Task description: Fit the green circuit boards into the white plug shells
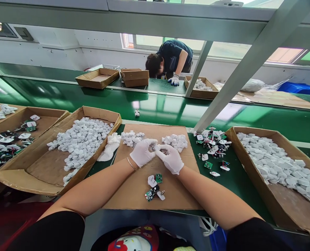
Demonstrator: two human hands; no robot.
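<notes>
Both hands wear white gloves and meet over a brown cardboard sheet [134, 188]. My left hand [142, 152] and my right hand [170, 158] are pinched together on a small white plastic part [156, 147] held between their fingertips. Two small heaps of white plastic parts [174, 141] lie just beyond the hands. Below the hands, near the sheet's front, lie a few green circuit boards with white covers [154, 188].
An open cardboard box of white parts [81, 141] stands at left, another [278, 164] at right. Loose circuit boards [212, 150] lie on the green mat. A green conveyor belt [157, 108] runs behind. Another person [170, 61] in white gloves leans over boxes beyond it.
</notes>
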